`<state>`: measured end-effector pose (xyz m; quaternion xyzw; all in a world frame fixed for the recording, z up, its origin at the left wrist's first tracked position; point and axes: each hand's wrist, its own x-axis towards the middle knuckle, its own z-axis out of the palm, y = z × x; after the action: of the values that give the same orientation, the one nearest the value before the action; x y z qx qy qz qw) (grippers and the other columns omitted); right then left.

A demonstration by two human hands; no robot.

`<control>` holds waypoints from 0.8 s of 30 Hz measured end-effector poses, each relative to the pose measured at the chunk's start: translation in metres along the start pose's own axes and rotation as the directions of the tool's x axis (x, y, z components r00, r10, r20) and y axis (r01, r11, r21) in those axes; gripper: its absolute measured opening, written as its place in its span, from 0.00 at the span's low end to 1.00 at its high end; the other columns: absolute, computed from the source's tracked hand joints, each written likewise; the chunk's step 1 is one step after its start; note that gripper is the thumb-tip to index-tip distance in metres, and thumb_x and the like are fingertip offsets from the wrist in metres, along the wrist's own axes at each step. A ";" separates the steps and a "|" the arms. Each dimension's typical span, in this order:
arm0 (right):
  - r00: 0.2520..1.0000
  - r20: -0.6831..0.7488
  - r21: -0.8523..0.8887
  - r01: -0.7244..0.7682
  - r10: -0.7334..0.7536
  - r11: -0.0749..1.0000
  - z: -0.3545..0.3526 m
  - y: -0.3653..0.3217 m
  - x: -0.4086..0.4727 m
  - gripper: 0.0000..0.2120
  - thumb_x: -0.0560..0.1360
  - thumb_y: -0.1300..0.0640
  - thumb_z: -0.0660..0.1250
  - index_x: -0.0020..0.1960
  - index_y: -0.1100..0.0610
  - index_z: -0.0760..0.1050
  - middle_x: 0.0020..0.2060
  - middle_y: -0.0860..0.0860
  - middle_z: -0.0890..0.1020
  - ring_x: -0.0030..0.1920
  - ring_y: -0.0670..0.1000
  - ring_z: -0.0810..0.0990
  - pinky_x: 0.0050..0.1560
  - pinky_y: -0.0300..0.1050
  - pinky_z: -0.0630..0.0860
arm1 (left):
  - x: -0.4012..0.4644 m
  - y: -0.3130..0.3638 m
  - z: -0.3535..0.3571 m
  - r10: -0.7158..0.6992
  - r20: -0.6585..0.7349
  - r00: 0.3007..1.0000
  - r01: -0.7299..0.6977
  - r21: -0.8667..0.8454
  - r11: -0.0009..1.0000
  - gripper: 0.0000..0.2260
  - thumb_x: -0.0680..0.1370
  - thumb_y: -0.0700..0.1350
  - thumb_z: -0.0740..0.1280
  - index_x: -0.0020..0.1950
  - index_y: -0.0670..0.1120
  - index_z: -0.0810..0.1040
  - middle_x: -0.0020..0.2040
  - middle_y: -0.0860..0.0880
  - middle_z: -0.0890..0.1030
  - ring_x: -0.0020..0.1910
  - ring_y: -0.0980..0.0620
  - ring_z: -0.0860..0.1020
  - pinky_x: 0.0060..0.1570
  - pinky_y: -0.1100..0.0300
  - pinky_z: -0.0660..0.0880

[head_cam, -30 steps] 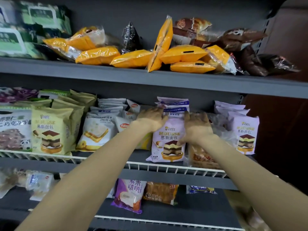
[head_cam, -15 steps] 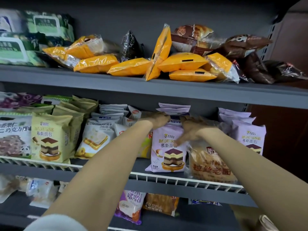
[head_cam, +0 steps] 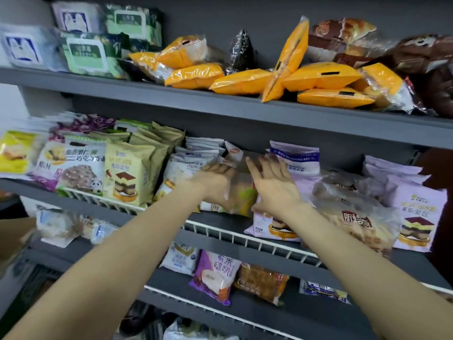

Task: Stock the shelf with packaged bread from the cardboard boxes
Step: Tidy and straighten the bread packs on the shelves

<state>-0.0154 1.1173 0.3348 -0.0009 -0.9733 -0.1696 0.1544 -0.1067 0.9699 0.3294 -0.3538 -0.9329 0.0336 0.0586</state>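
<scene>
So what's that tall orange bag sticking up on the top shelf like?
The tall orange plastic bread bag stands on its edge on the grey top shelf, tilted so its top leans right. It looks glossy and crinkly, with a clear sealed strip along its edge and a dark label. Flat orange bags lie against it on both sides. Neither hand touches it.

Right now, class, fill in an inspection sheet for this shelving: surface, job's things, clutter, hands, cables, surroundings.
Surface: grey middle shelf with white wire front rail.
Job's things: purple mousse bread pack upright; clear bread bag leaning beside it.
Clutter: orange packs piled loosely on the top shelf.
Hands: left hand against a clear pack; right hand with fingers spread on the purple pack.
Cables: nothing seen.
Surroundings: cardboard box at the left edge.
</scene>
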 end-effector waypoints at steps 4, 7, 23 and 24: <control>0.998 0.040 -0.151 -0.040 0.046 0.988 0.008 -0.014 0.016 0.40 0.67 0.48 0.72 0.74 0.57 0.59 0.73 0.58 0.60 0.75 0.59 0.53 0.73 0.61 0.35 | 0.018 -0.008 0.011 0.045 -0.001 0.999 -0.045 0.075 0.996 0.53 0.62 0.64 0.75 0.76 0.45 0.51 0.76 0.46 0.58 0.75 0.45 0.55 0.74 0.53 0.50; 0.996 0.050 -0.252 -0.059 0.074 0.966 0.013 -0.018 0.025 0.26 0.72 0.54 0.67 0.69 0.59 0.68 0.65 0.56 0.71 0.71 0.58 0.60 0.67 0.61 0.28 | 0.034 -0.024 0.013 0.095 0.025 0.995 -0.096 0.047 0.994 0.53 0.60 0.61 0.77 0.76 0.45 0.53 0.75 0.45 0.59 0.75 0.45 0.57 0.74 0.53 0.52; 0.946 -0.076 -0.114 -0.321 0.314 0.940 0.039 -0.059 0.072 0.16 0.60 0.61 0.52 0.29 0.60 0.79 0.24 0.55 0.78 0.27 0.54 0.80 0.42 0.43 0.74 | 0.059 -0.028 0.029 0.055 -0.227 0.972 -0.022 0.147 0.989 0.34 0.68 0.48 0.74 0.68 0.40 0.62 0.67 0.44 0.71 0.66 0.45 0.68 0.68 0.54 0.59; 0.932 -0.108 -0.103 -0.357 0.346 0.928 0.041 -0.061 0.071 0.17 0.61 0.61 0.50 0.30 0.60 0.79 0.25 0.55 0.78 0.28 0.55 0.81 0.38 0.41 0.77 | 0.057 -0.028 0.032 0.050 -0.256 0.965 -0.012 0.147 0.989 0.34 0.68 0.48 0.74 0.68 0.40 0.62 0.66 0.44 0.71 0.66 0.44 0.67 0.68 0.54 0.58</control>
<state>-0.0982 1.0695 0.2992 -0.1772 -0.9376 -0.1975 0.2246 -0.1716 0.9863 0.3053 -0.3644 -0.9067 0.0555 0.2047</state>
